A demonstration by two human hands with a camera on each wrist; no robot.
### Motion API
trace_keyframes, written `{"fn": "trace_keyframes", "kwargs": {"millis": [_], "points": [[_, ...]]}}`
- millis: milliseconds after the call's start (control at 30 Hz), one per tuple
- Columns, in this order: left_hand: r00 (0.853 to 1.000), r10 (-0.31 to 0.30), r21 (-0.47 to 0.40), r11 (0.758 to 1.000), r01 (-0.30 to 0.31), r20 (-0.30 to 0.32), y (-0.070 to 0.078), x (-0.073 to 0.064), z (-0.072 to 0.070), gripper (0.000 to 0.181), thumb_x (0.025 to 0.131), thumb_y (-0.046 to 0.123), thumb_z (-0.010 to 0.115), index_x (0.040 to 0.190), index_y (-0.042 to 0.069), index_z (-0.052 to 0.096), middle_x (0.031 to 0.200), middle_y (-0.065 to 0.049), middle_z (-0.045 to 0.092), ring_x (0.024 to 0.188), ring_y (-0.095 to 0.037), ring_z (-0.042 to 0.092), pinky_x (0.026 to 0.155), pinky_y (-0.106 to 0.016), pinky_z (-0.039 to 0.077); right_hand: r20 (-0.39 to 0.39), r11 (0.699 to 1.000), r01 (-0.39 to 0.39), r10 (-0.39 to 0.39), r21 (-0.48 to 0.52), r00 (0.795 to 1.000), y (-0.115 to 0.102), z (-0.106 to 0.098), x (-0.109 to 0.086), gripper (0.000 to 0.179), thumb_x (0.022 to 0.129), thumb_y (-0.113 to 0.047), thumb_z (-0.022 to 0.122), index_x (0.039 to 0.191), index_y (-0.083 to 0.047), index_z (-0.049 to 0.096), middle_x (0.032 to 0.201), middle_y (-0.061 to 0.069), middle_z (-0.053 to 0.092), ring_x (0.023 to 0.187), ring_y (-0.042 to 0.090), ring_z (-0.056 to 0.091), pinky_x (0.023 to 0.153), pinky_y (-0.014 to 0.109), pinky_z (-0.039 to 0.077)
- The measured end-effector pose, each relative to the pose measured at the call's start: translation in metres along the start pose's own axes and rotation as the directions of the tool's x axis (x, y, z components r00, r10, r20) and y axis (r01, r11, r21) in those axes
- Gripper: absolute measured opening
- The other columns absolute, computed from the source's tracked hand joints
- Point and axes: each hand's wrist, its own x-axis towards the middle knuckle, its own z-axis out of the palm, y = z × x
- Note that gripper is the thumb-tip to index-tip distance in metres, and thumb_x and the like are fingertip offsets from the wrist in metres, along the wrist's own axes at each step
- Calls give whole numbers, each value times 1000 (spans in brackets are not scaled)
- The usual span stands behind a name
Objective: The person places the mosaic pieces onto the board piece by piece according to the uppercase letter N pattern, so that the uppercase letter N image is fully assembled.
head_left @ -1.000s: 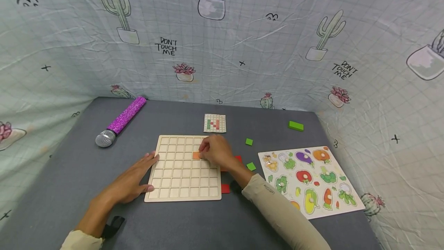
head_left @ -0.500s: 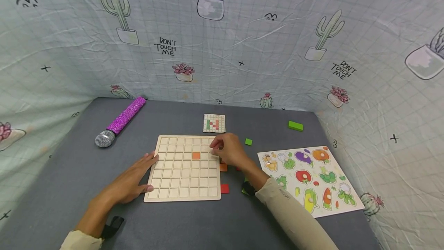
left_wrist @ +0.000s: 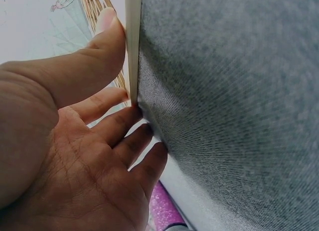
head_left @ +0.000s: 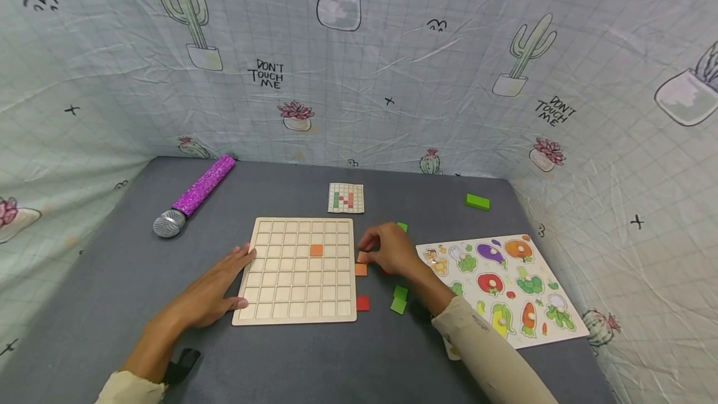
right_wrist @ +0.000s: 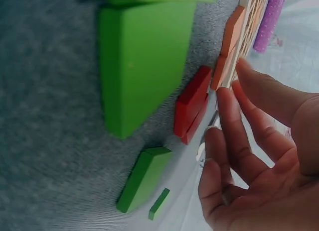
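The left hand point(head_left: 215, 288) rests at the left edge of a wooden grid board point(head_left: 331, 315). Its thumb lies against the rim and its fingers extend along the edge. One orange square tile point(head_left: 316, 250) sits in a cell, upper right of the board's middle. Beside the board's right edge, the right hand point(head_left: 392, 251) has thumb and index fingertips right at another orange tile point(right_wrist: 223, 69), with a gap between them. A further orange tile point(head_left: 361, 270) lies against it. In the right wrist view, red tiles point(right_wrist: 193, 101) lie near the fingers, mostly hidden from the head view.
A red tile point(head_left: 363, 303) and green tiles point(head_left: 399, 306) lie right of the board. Behind it is a small pattern card point(head_left: 346, 198). A purple microphone point(head_left: 203, 189), a green block point(head_left: 478, 202) and a vegetable puzzle board point(head_left: 513, 310) also lie on the table.
The right hand has let go of the orange tile in the grid cell and moved right, off the board, to the loose orange tiles. The left hand has stayed put.
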Motion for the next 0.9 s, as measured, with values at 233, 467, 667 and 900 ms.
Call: {"fn": "trace_keyframes", "kwargs": {"millis": [233, 467, 667, 900], "points": [[1000, 1, 1, 1000, -1, -2, 1, 0, -1, 91, 88, 16, 84, 163, 0, 35, 172, -27, 29, 159, -53, 25, 131, -55, 24, 5, 998, -21, 21, -54, 1000, 0, 0, -3, 18, 80, -11, 94, 92, -18, 81, 81, -5, 74, 75, 8, 64, 73, 31, 55], [1000, 2, 7, 1000, -2, -5, -1, 0, 1, 91, 88, 16, 85, 163, 0, 36, 172, -27, 29, 159, -52, 26, 131, -54, 24, 2, 998, -27, 27, -65, 1000, -1, 1, -4, 15, 81, -11, 93, 87, -18, 80, 78, -7, 72, 77, 10, 62, 78, 34, 55], [1000, 1, 10, 1000, -1, -3, -1, 1, 1, 92, 87, 16, 85, 163, 0, 36, 172, -27, 30, 158, -53, 26, 125, -65, 28, 20, 997, -29, 31, -72, 999, -3, 2, -4, 17, 84, -9, 91, 92, -19, 80, 82, -5, 71, 85, 14, 60, 90, 41, 53], [1000, -3, 4, 1000, 3, -1, 0, 1, 0, 92, 87, 15, 85, 163, 0, 36, 172, -27, 29, 159, -53, 26, 123, -68, 28, 25, 997, -19, 21, -77, 999, -4, 4, -5, 15, 86, -9, 89, 89, -20, 79, 85, -4, 70, 89, 14, 57, 78, 35, 51]]}}
